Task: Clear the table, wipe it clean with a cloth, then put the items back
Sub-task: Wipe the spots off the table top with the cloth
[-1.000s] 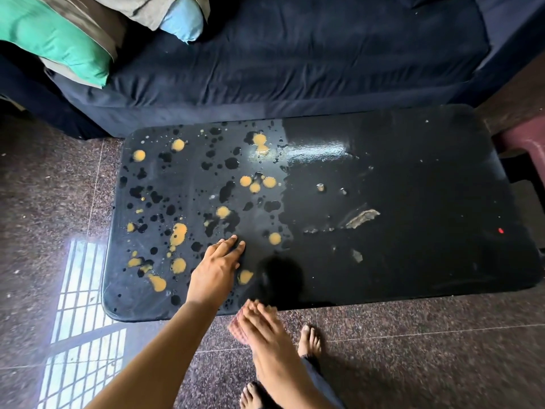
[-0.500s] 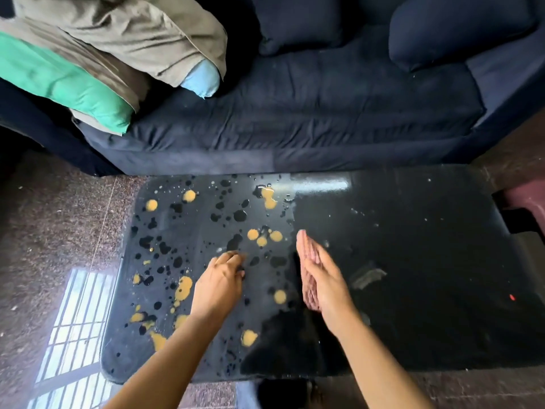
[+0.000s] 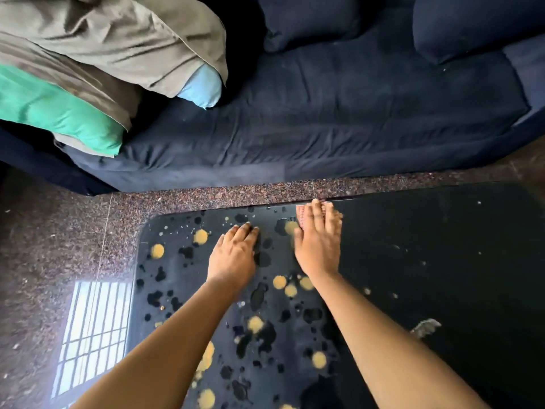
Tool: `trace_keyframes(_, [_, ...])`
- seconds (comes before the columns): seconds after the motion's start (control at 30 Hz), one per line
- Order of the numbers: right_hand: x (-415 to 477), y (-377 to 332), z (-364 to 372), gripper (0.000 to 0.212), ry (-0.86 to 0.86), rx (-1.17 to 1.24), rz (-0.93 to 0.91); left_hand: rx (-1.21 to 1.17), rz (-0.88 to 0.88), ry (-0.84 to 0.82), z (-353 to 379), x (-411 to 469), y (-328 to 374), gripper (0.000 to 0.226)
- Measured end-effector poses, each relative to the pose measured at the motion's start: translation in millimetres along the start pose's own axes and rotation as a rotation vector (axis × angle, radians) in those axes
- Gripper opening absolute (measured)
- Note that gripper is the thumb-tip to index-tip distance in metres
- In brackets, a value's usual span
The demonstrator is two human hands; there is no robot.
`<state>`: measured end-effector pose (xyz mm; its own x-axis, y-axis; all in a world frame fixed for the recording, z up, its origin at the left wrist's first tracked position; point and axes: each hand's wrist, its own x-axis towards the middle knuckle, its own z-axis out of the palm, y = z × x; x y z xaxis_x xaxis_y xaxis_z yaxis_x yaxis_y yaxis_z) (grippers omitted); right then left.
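Observation:
A low black table [image 3: 427, 231] fills the lower part of the head view. Its left half is spattered with yellow and dark blots [image 3: 278, 281]; its right half looks mostly smooth and dark. My right hand [image 3: 318, 240] lies flat with straight fingers on a pink cloth [image 3: 301, 215], pressing it down at the table's far edge. Only a strip of the cloth shows past my fingertips. My left hand [image 3: 234, 252] rests palm down on the spattered part, a little to the left, holding nothing.
A dark blue sofa [image 3: 339, 113] runs along the far side, with a narrow strip of speckled floor [image 3: 221, 193] between it and the table. Green, tan and blue pillows [image 3: 73, 84] are piled on its left end. A torn scrap [image 3: 426, 326] sticks to the table's right half.
My right hand has gone from below the near edge, across the table, to its far edge, and now lies flat on the cloth. My left hand slid farther in. The view moved forward.

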<state>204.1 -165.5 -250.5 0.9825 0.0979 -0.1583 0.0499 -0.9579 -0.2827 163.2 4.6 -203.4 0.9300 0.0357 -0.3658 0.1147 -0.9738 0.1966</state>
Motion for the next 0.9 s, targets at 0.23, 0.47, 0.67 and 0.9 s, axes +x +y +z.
trace_keyframes(0.23, [16.0, 22.0, -1.5, 0.064, -0.103, -0.138, -0.172, -0.090, -0.091, 0.061, -3.0, -4.6, -35.8, 0.054])
trace_keyframes(0.47, [-0.3, -21.2, 15.0, 0.063, -0.073, -0.118, -0.227, -0.047, -0.024, -0.023, 12.7, -24.9, -44.5, 0.053])
trace_keyframes(0.67, [9.5, 17.4, 3.8, 0.062, 0.037, -0.107, 0.102, -0.111, -0.013, -0.043, 14.5, -20.8, -45.5, 0.054])
trace_keyframes(0.9, [10.9, -25.5, 9.9, 0.063, -0.075, -0.142, -0.245, -0.134, -0.016, -0.040, 7.7, -20.6, -45.7, 0.055])
